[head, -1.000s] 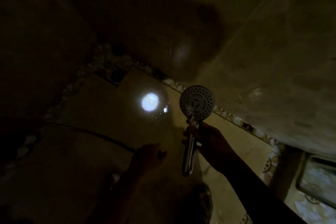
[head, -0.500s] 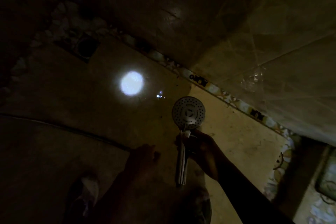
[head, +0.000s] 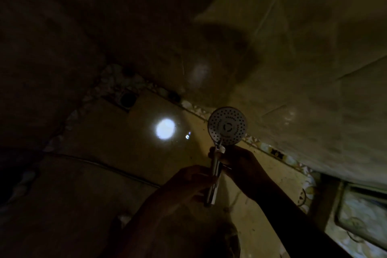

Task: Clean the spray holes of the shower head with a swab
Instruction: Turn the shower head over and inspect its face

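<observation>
1. Near the middle of the dim view, a little right of center, a chrome shower head [head: 227,125] is held upright. Its round spray face, dotted with rings of small holes, is turned toward the camera, probably so the holes can be inspected and reached.
2. Its shiny handle [head: 213,180] runs straight down from the face toward the near edge of the scene.
3. The right hand [head: 240,165] comes in from the lower right. Its fingers [head: 213,150] are clenched around the upper handle, just below the face, which keeps the head steady.
4. The left hand [head: 188,182] rises from the near edge and sits just left of the lower handle. Whether it touches the handle, and whether its fingers are curled or loose, cannot be told in this darkness.
5. No swab can be made out; if one is held, it is too small or too dark to see. Cleaning of the holes appears not to have started.
6. Below and behind the hands lies a pale tiled floor [head: 117,142], with a bright round light reflection [head: 165,129] left of the shower head.
7. Farther left, in the far corner of the floor, is a dark round drain [head: 127,98].
8. A patterned tile border [head: 272,151] runs diagonally behind the shower head, where floor meets a tiled wall [head: 314,69] on the right.
</observation>
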Action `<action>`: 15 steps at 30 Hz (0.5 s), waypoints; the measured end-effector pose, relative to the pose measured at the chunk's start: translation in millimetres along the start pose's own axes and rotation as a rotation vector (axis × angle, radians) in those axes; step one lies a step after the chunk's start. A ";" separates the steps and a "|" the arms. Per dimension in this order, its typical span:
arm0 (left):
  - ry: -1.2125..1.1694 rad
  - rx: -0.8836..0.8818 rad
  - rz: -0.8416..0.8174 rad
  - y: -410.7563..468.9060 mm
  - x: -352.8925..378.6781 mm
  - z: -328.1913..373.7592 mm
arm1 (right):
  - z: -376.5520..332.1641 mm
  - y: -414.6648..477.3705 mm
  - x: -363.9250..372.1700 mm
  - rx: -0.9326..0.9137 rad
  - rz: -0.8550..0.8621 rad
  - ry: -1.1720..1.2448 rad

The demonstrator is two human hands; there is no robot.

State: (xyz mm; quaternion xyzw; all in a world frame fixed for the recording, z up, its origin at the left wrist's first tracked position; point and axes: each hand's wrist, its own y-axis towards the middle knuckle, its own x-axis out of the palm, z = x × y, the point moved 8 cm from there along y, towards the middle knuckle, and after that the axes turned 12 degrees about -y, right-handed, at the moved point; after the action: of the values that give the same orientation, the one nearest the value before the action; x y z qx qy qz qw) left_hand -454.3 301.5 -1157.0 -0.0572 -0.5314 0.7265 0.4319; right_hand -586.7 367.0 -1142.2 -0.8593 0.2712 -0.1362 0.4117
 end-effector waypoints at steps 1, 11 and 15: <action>0.027 0.015 -0.023 -16.2 8.1 16.4 | -19.8 -11.6 0.1 -0.053 -0.015 0.037; 0.137 0.304 -0.077 -210.0 106.7 192.2 | -249.1 -201.4 -6.6 -0.387 0.022 -0.073; 0.192 0.445 -0.129 -298.3 162.2 254.9 | -331.8 -290.4 -16.9 -0.546 0.041 -0.103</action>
State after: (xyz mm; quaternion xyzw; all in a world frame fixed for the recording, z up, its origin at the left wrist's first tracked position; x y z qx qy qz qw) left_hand -524.0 247.5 -741.7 0.0048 -0.3174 0.7879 0.5277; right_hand -649.4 315.7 -708.4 -0.9386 0.2938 -0.0059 0.1807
